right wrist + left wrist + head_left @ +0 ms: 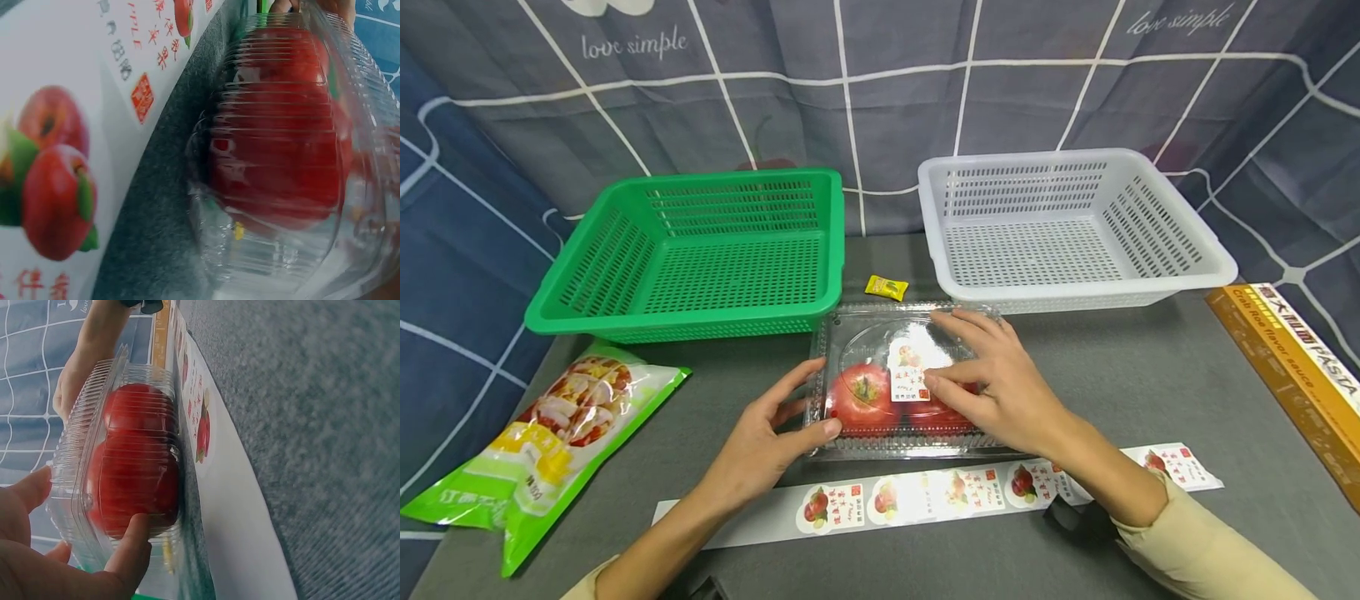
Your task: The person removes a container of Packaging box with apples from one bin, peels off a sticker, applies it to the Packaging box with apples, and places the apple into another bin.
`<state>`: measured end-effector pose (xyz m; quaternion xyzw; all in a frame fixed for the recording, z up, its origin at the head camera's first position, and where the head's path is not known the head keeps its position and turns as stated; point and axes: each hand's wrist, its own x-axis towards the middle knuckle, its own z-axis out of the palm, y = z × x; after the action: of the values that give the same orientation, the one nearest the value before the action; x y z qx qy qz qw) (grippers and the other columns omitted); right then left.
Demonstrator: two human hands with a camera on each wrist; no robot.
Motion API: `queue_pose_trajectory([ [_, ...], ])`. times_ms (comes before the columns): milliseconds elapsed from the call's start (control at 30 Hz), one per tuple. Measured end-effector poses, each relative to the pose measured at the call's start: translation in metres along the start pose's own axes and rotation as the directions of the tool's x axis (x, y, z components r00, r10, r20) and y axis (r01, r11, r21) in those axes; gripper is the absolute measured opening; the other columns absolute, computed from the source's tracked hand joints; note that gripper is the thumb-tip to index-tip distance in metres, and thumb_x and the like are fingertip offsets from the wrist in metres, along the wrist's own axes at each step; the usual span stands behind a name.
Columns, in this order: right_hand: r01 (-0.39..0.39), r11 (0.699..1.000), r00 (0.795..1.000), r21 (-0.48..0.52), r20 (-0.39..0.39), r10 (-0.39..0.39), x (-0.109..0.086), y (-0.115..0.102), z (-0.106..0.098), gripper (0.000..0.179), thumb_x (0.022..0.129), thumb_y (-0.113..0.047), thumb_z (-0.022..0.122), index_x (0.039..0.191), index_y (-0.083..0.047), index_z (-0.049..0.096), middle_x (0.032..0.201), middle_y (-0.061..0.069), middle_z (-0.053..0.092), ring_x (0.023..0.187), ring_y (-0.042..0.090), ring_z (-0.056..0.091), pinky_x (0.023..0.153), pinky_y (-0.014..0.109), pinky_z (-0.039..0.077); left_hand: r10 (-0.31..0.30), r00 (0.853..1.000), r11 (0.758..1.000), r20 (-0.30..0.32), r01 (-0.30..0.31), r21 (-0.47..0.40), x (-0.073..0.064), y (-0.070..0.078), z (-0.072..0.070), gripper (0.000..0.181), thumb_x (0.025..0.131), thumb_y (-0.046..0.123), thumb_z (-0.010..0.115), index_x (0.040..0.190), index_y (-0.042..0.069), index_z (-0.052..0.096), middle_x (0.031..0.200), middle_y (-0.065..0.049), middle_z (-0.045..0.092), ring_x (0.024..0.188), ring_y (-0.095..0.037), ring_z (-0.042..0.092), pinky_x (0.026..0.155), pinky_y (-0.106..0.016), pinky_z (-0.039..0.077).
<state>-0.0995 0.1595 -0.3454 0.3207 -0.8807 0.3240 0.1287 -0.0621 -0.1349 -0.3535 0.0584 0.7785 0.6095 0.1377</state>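
I count two hands (767, 437) (1000, 383), two sleeves (1198, 537) (583, 583), two baskets (737, 267) (1030, 250), one box (861, 333), two apples (863, 400) (928, 419), one sticker (908, 379) on that box, one sticker strip (752, 521), one sweet (886, 288), one bag (568, 425), one carton (1292, 367) and one table (775, 571)

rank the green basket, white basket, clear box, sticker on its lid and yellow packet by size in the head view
1. Green basket and white basket: too alike to rank
2. Clear box
3. Sticker
4. Yellow packet
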Motion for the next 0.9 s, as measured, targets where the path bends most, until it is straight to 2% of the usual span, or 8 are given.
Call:
queue_pose_trajectory([
  [67, 0.003, 0.999, 1.0, 0.045, -0.011, -0.002, -0.001, 0.001, 0.0, 0.01, 0.088, -0.025, 0.072, 0.087, -0.021, 0.081, 0.145, 0.009, 0.05, 0.137, 0.032, 0.036, 0.107, 0.073, 0.009, 0.001, 1.0, 1.0, -0.001, -0.001, -0.001, 0.0, 0.0, 0.0, 0.07, 0.088, 0.019, 0.077, 0.15, 0.024, 0.042, 0.157, -0.001, 0.031, 0.134, -0.042, 0.039, 0.09, -0.041, 0.052],
  [133, 0.002, 0.999, 1.0, 0.047, 0.004, -0.002, -0.002, 0.002, -0.001, 0.011, 0.086, -0.027, 0.074, 0.093, -0.022, 0.081, 0.147, 0.009, 0.048, 0.137, 0.032, 0.035, 0.107, 0.073, 0.009, 0.002, 1.0, 1.0, 0.001, -0.002, -0.009, 0.0, 0.001, 0.0, 0.07, 0.088, 0.019, 0.077, 0.15, 0.024, 0.042, 0.157, -0.001, 0.031, 0.135, -0.042, 0.039, 0.09, -0.041, 0.052],
  [267, 0.003, 0.997, 0.996, -0.073, 0.087, 0.003, -0.001, 0.001, -0.001, 0.035, 0.088, -0.042, 0.069, 0.12, -0.027, 0.073, 0.156, 0.009, 0.035, 0.142, 0.034, 0.027, 0.105, 0.075, 0.013, 0.009, 1.0, 1.0, 0.002, -0.009, -0.007, 0.0, 0.001, 0.001, 0.07, 0.089, 0.019, 0.076, 0.15, 0.024, 0.042, 0.157, -0.001, 0.031, 0.135, -0.042, 0.038, 0.09, -0.04, 0.052],
  [333, 0.008, 0.994, 0.994, -0.111, 0.112, 0.004, 0.0, 0.001, -0.001, 0.039, 0.089, -0.047, 0.066, 0.124, -0.029, 0.071, 0.157, 0.007, 0.033, 0.143, 0.035, 0.024, 0.104, 0.075, 0.013, 0.012, 1.0, 1.0, 0.001, -0.012, -0.006, 0.0, 0.001, 0.001, 0.07, 0.089, 0.018, 0.076, 0.15, 0.024, 0.042, 0.157, -0.002, 0.03, 0.135, -0.043, 0.038, 0.091, -0.041, 0.052],
  [567, 0.0, 0.998, 0.999, 0.06, 0.035, -0.002, -0.002, 0.004, -0.001, 0.013, 0.087, -0.026, 0.074, 0.098, -0.024, 0.081, 0.148, 0.007, 0.047, 0.14, 0.034, 0.029, 0.108, 0.072, 0.004, 0.006, 1.0, 1.0, -0.003, -0.006, 0.005, 0.001, 0.0, 0.002, 0.07, 0.089, 0.019, 0.076, 0.15, 0.024, 0.042, 0.157, -0.004, 0.03, 0.135, -0.044, 0.037, 0.092, -0.043, 0.051],
  [633, 0.002, 1.0, 0.998, 0.027, 0.059, -0.003, -0.002, 0.003, -0.002, 0.016, 0.088, -0.03, 0.073, 0.102, -0.026, 0.08, 0.152, 0.007, 0.043, 0.142, 0.034, 0.025, 0.107, 0.073, 0.005, 0.004, 1.0, 1.0, -0.004, -0.004, 0.009, 0.001, 0.0, 0.002, 0.07, 0.089, 0.02, 0.076, 0.15, 0.024, 0.042, 0.157, -0.006, 0.031, 0.134, -0.044, 0.038, 0.092, -0.043, 0.051],
  [733, -0.012, 0.996, 0.988, -0.083, 0.153, 0.025, 0.0, -0.001, -0.005, 0.028, 0.092, -0.043, 0.066, 0.117, -0.032, 0.075, 0.16, 0.006, 0.026, 0.146, 0.035, 0.016, 0.106, 0.075, 0.007, 0.002, 1.0, 1.0, -0.004, -0.002, 0.007, 0.001, 0.0, 0.002, 0.07, 0.089, 0.019, 0.076, 0.15, 0.024, 0.042, 0.157, -0.007, 0.031, 0.135, -0.044, 0.038, 0.091, -0.042, 0.051],
  [900, -0.04, 0.958, 0.94, -0.283, 0.315, 0.132, 0.01, -0.01, -0.009, 0.05, 0.097, -0.062, 0.047, 0.141, -0.041, 0.053, 0.165, 0.006, -0.001, 0.148, 0.033, 0.004, 0.105, 0.075, 0.011, 0.005, 1.0, 1.0, -0.011, -0.005, 0.015, 0.0, 0.0, 0.001, 0.07, 0.089, 0.019, 0.076, 0.15, 0.024, 0.042, 0.156, -0.004, 0.033, 0.135, -0.042, 0.038, 0.092, -0.043, 0.05],
])
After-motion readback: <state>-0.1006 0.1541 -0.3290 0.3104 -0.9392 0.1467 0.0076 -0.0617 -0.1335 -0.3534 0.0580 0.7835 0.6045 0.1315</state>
